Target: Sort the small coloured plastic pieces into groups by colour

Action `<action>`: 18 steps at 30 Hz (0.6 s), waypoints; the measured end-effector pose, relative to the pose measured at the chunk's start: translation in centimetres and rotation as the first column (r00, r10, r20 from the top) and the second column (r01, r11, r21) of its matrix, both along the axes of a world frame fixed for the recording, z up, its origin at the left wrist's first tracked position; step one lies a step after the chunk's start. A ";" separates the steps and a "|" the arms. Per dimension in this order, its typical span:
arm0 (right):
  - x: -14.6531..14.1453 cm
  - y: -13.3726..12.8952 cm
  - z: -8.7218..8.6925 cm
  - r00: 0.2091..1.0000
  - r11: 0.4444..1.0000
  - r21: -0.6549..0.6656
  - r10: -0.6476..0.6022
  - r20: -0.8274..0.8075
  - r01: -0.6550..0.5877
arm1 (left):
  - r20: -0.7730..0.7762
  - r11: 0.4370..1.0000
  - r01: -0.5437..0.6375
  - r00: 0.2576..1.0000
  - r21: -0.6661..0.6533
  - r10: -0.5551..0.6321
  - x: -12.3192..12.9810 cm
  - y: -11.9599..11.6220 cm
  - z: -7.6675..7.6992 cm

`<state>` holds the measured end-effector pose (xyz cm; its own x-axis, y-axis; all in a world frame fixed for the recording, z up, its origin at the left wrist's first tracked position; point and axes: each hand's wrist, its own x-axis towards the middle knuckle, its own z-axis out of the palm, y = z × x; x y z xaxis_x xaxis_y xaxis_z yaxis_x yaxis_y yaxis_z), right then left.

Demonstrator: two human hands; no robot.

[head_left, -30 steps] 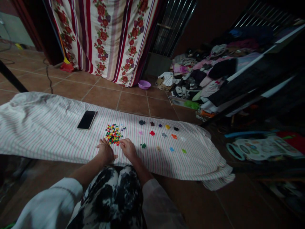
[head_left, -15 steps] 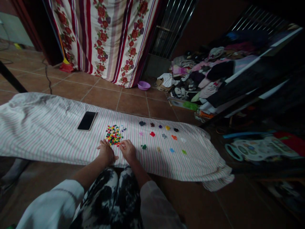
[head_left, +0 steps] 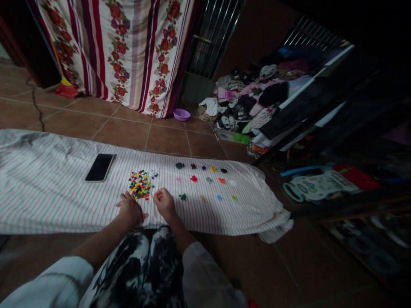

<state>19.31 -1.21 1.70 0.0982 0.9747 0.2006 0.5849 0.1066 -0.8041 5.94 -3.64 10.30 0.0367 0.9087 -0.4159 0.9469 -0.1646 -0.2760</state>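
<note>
A mixed pile of small coloured pieces [head_left: 140,185] lies on the striped cloth [head_left: 64,201]. My left hand [head_left: 130,209] rests on the cloth at the pile's near edge, fingers spread, holding nothing. Just right of the pile, my right hand [head_left: 165,202] pinches a small orange piece [head_left: 156,195] between thumb and fingertips. Farther right, little single-colour heaps sit in rows. Among them are a red heap [head_left: 193,179], an orange heap [head_left: 221,181], a dark green heap [head_left: 183,196], a blue heap [head_left: 219,197] and a yellow heap [head_left: 213,169].
A dark-screened phone [head_left: 99,167] lies on the cloth left of the pile. On the tiled floor beyond stand a purple basin [head_left: 181,114] and a red broom [head_left: 67,90] by a floral curtain [head_left: 118,51]. Clothes [head_left: 250,96] are heaped at the back right.
My right hand has drawn away from the pile's edge to the right, with the orange piece in its fingers. My left hand stays beside the pile. The camera view has turned rightward.
</note>
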 end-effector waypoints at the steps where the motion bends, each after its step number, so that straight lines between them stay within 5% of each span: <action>1: 0.2 0.0 0.1 1.000 1.000 0.003 0.007 -0.013 -0.007 | 0.009 1.000 0.001 1.000 -0.002 -0.001 -0.1 0.0 -0.1; 8: 3.5 -0.1 1.2 0.998 0.997 0.055 -0.049 -0.039 0.051 | 0.056 1.000 -0.024 0.998 0.019 0.023 -0.2 0.1 -0.6; 18: 11.9 -0.1 2.5 0.968 0.960 0.140 -0.250 0.023 0.245 | 0.000 1.000 -0.008 1.000 -0.012 0.008 -0.1 0.4 -0.4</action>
